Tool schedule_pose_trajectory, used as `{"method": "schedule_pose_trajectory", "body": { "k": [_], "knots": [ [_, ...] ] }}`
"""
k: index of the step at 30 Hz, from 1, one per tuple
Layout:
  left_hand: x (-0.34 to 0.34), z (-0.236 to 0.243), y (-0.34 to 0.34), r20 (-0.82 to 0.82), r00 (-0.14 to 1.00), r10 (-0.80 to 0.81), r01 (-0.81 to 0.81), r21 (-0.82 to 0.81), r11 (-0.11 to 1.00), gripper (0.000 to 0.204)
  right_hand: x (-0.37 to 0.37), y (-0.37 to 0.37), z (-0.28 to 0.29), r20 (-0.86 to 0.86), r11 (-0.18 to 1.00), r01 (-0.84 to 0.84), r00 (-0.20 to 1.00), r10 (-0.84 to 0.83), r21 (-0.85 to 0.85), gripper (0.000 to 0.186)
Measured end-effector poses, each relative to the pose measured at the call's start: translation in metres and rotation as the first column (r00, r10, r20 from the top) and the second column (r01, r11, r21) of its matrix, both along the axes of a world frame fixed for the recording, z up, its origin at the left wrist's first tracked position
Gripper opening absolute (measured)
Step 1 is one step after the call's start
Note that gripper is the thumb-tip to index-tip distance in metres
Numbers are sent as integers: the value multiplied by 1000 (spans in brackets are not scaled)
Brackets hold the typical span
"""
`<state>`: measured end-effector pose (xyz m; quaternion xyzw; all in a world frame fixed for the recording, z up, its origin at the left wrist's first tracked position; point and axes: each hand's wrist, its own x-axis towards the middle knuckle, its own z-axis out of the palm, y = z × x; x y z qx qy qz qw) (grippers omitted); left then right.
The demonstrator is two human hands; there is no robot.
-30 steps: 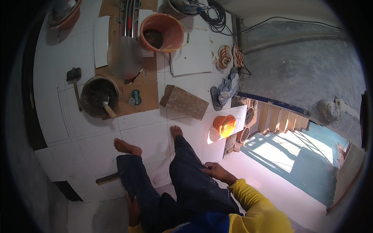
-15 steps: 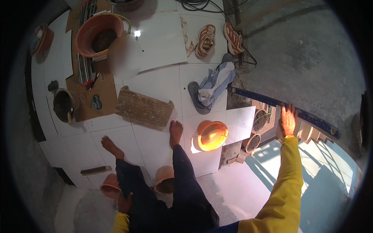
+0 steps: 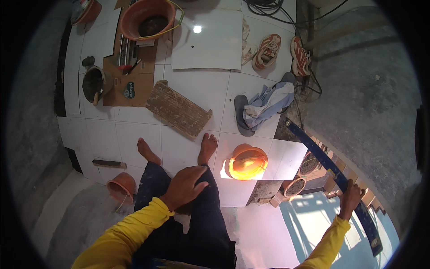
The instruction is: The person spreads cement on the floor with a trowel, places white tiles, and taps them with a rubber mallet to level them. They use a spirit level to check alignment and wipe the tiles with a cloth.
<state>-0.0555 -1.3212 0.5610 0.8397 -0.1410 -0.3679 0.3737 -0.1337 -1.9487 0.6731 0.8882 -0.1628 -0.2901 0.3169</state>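
My right hand (image 3: pixel 351 199) grips a long blue spirit level (image 3: pixel 315 148), which slants down over the right side beside the stairwell. My left hand (image 3: pixel 182 190) is empty, its fingers loosely extended and thumb apart, over my dark-trousered right leg near the knee. Just beyond it my bare feet stand on white tiles. An orange plastic basin (image 3: pixel 247 162) in sunlight lies to the right of my foot. A worn wooden block (image 3: pixel 178 109) lies ahead of my feet.
Orange buckets (image 3: pixel 147 20), a mortar pail (image 3: pixel 93 84), cardboard (image 3: pixel 130 100), loose white tile (image 3: pixel 206 51), red-white shoes (image 3: pixel 266 53), grey sandals with blue cloth (image 3: pixel 264 105) and coiled black cable (image 3: pixel 262 5) cover the upper floor. The stairwell (image 3: pixel 309 224) drops away at lower right.
My right hand has gone from my leg to the blue level and swung it down and toward me, more steeply slanted. My left hand has risen from low beside my leg to above the knee.
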Motion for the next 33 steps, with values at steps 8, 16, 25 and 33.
{"method": "schedule_pose_trajectory", "body": {
  "k": [8, 16, 25, 33],
  "knots": [
    [26, 57, -134, 354, 901, -250, 370, -327, 870, 88, 14, 158, 133, -45, 911, 180, 983, -177, 371, 55],
    [49, 19, -10, 239, 962, -130, 96, 149, 984, 62, 137, 262, -18, 431, 331, -423, 901, 53, 843, 52],
    [-17, 7, 210, 297, 918, 262, -393, 619, 680, 46, 160, 240, -451, -276, -238, 184, 226, -934, 954, 30],
    [-173, 6, 318, 293, 669, 683, -684, 603, 411, 52, 177, 183, -467, 7, 138, 329, 369, -929, 934, 23]
  ]
}}
